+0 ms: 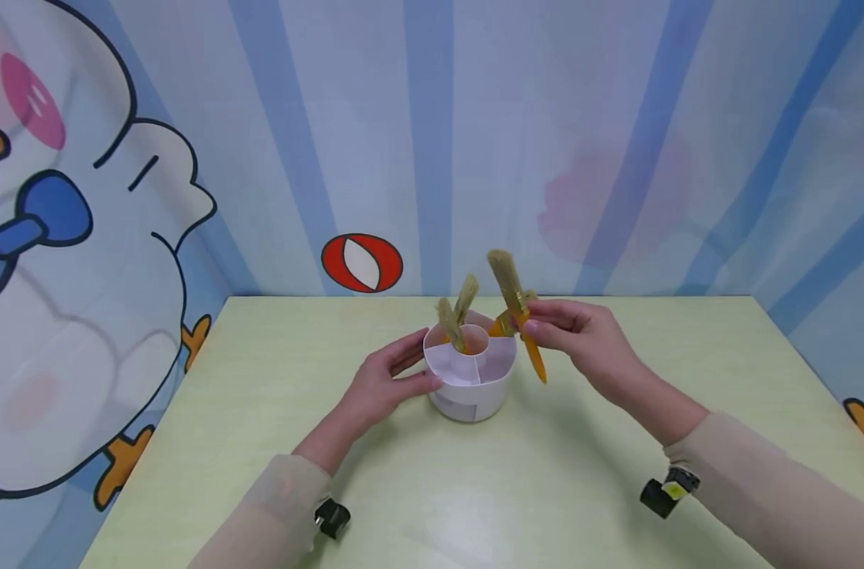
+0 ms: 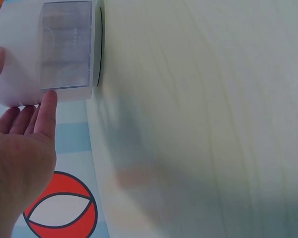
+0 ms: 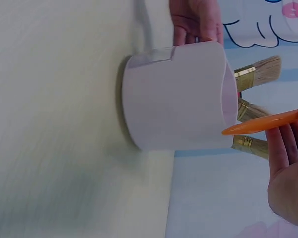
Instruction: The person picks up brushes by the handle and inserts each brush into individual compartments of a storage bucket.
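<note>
A white round organizer point(image 1: 467, 399) with divided compartments stands on the table, a clear drawer window point(image 2: 67, 44) low on its side. My left hand point(image 1: 385, 383) holds it from the left, thumb at the front rim and fingers behind. In my right hand point(image 1: 588, 340) I pinch a paintbrush point(image 1: 534, 348) by its orange handle point(image 3: 263, 122), bristles up and handle tip down, beside the organizer's right rim. Other brushes stand in the organizer: one in the centre ring point(image 1: 450, 324), one behind it point(image 1: 466, 296), and one leaning right point(image 1: 503, 324), partly hidden by the held brush.
The pale wooden table point(image 1: 403, 490) reaches back to a striped blue cartoon backdrop point(image 1: 432, 142). A red and white ball point(image 1: 362, 263) is printed on it behind the organizer. Small black wrist devices point(image 1: 669, 491) sit on both sleeves.
</note>
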A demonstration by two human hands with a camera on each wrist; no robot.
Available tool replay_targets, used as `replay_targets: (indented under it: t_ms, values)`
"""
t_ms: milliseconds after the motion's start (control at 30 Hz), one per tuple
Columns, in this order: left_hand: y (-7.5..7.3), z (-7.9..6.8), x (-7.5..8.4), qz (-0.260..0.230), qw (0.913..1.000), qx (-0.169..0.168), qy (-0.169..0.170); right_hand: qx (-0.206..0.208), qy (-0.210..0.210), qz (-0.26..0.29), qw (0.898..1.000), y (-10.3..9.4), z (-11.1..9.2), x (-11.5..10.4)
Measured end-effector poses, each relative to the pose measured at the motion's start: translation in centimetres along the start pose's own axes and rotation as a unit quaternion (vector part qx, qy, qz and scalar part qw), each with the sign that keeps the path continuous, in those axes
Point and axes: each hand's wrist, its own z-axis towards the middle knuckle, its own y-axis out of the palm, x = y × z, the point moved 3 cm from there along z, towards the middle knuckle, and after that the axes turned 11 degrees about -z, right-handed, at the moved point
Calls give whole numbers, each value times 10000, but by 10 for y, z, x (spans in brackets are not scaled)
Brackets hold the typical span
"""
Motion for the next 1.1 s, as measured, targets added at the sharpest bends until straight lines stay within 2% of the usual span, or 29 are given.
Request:
replay_targets:
  t_ms: [200, 333, 700, 867, 1100]
  values:
    - [2, -2, 4, -80, 9999, 41, -46, 220, 11, 557, 9982, 8, 16, -5]
    - [2, -1, 2, -89, 9999, 37, -55, 305, 34, 709, 9970, 12, 24, -7]
    - [3, -2, 2, -113, 9999, 82, -34, 654, -184, 1451, 9871, 26, 32, -6]
    - [4, -2, 2, -111, 9999, 123, -15, 725, -143, 1303, 9887, 29, 25, -3]
    - [5, -4, 2, -140, 9997, 187, -23, 945, -176, 795, 9922, 35, 15, 2]
